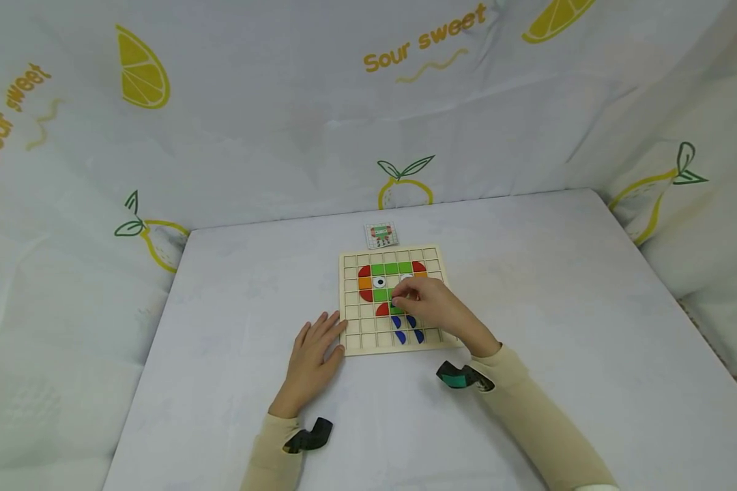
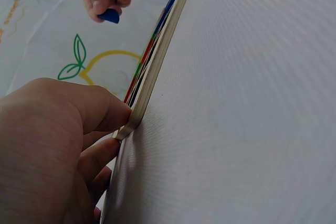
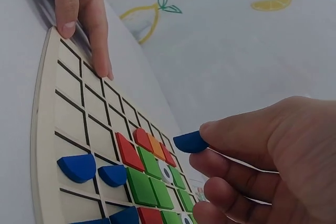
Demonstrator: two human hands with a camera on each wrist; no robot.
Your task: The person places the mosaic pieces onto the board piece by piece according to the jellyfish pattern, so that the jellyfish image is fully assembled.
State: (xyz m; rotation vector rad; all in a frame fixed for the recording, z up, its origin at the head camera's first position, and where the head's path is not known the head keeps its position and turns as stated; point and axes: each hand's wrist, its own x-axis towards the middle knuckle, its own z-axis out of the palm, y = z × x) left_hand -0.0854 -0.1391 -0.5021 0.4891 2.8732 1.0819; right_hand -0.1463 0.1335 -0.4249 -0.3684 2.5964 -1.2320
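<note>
My right hand (image 1: 436,303) pinches a blue half-round piece (image 3: 189,141) between thumb and fingertips, raised over the wooden grid board (image 1: 359,341). My left hand (image 1: 312,358) rests on the table, its fingers fairly straight. Its thumb and fingertips touch the board's near left corner. On the board, green squares (image 3: 142,186), red quarter-round pieces (image 1: 366,295), orange squares (image 1: 365,283) and white eye pieces (image 1: 379,281) form a figure. Several blue half-round pieces (image 1: 400,337) lie in the cells below. Part of the figure is hidden behind my right hand in the head view.
A small picture card (image 1: 381,235) showing a similar coloured figure lies just beyond the board's far edge. The white table (image 1: 528,273) extends on both sides of the board. A white cloth (image 1: 270,136) with lemon prints hangs behind it.
</note>
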